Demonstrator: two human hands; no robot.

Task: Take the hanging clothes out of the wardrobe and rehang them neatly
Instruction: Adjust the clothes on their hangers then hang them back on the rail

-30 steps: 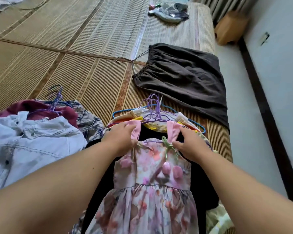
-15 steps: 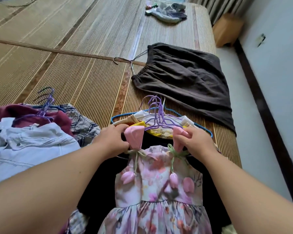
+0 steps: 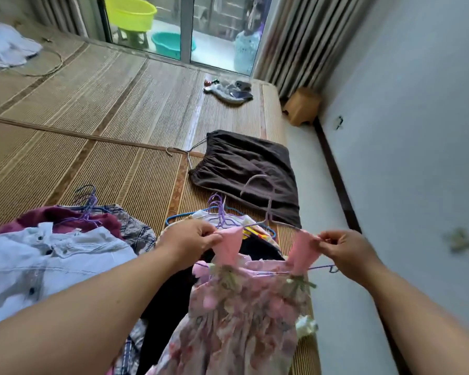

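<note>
A pink floral dress (image 3: 244,315) with two pink shoulder straps hangs from a thin purple hanger (image 3: 268,209), lifted above the bed. My left hand (image 3: 190,239) pinches the left strap at its top. My right hand (image 3: 344,250) pinches the right strap at the hanger's arm. The hanger's hook rises in front of a dark brown skirt (image 3: 247,174) lying flat on the mat. Beneath the dress lies a pile of clothes on blue and purple hangers (image 3: 222,215) with a black garment (image 3: 255,247) on top.
A second pile, with a pale blue shirt (image 3: 38,269), a maroon top and a plaid shirt, lies at the left on the woven mat (image 3: 106,158). Small items (image 3: 228,90) lie at the bed's far end. A wall runs along the right; basins stand beyond the glass door.
Both hands have lifted the dress off the pile and spread its straps apart on the hanger. The head has tilted up, bringing the glass door and basins into view.
</note>
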